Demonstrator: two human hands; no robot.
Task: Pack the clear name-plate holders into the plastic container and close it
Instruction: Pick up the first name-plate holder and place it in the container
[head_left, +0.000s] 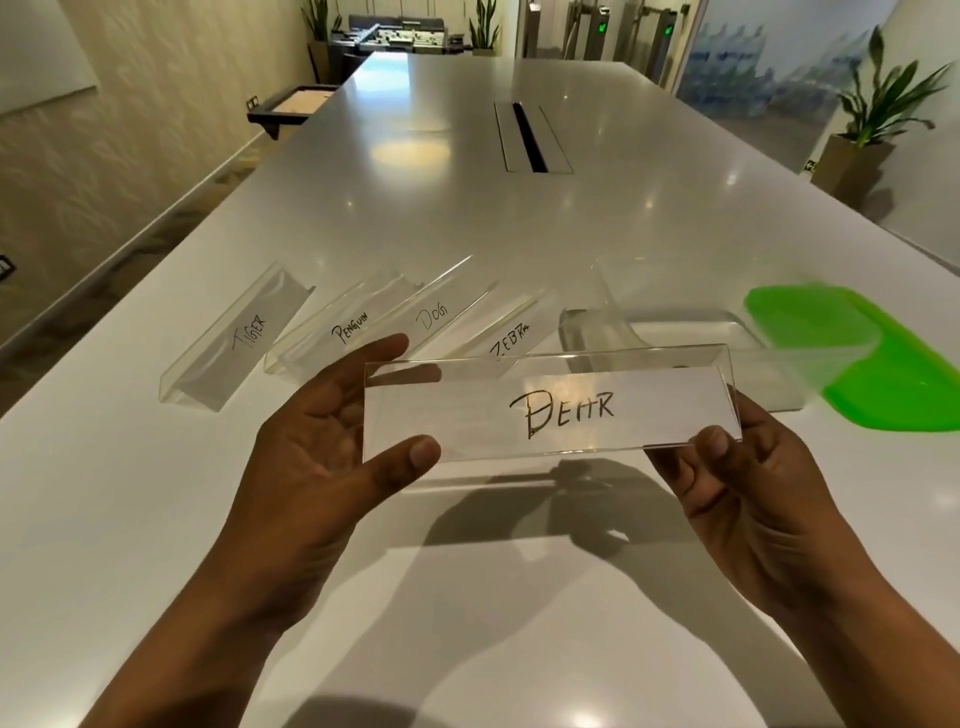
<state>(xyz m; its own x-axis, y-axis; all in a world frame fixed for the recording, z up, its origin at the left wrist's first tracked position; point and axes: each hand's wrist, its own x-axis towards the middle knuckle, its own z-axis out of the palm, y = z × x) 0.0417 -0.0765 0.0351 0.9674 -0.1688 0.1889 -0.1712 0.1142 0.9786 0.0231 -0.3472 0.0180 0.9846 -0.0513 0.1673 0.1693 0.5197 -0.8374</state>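
A clear name-plate holder with a "BEAR" card hangs above the white table, held at both ends. My left hand pinches its left end between thumb and fingers. My right hand pinches the right end. Behind it, several more clear holders lie flat in a row: "TIGER", "PENGUIN", "DOG" and "ZEBRA", partly hidden by the held one. The clear plastic container stands open to the right, with its green lid lying beside it.
The long white table has a cable slot down its middle. A dark tray-like thing sits off the far left edge. Potted plants stand at the right wall.
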